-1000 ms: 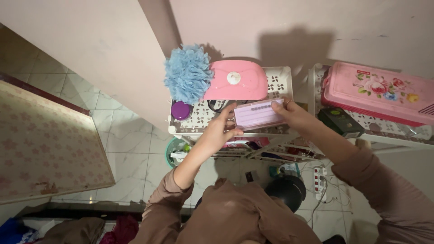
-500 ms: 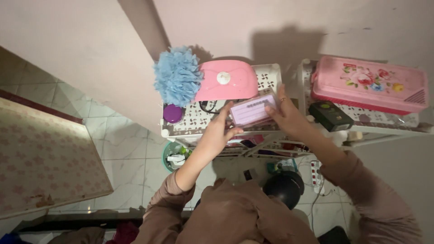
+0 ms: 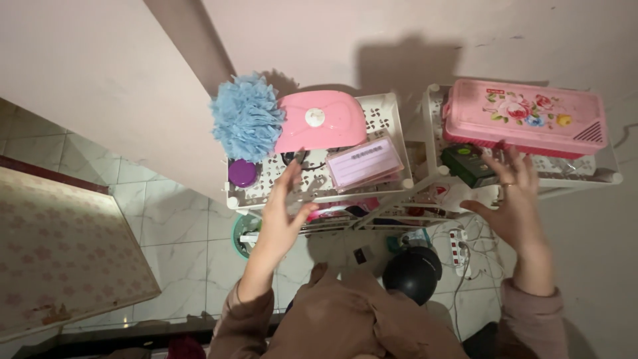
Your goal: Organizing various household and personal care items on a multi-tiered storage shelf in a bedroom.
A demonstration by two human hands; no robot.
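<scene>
Both hands are spread open, holding nothing: the left hand [image 3: 282,216] hovers before the white shelf rack [image 3: 392,110], the right hand [image 3: 513,203] near one dark green box [image 3: 467,165]. One lilac flat packet [image 3: 364,163] with a pale label lies on the rack, beside one pink bow case [image 3: 319,121], one blue pompom [image 3: 247,118] and one purple jar [image 3: 242,173]. One pink floral box [image 3: 525,119] sits right.

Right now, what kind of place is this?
Probably a home room corner: white plastic racks against a wall, holding a pink case, a floral box and a blue puff, over a tiled floor.
</scene>
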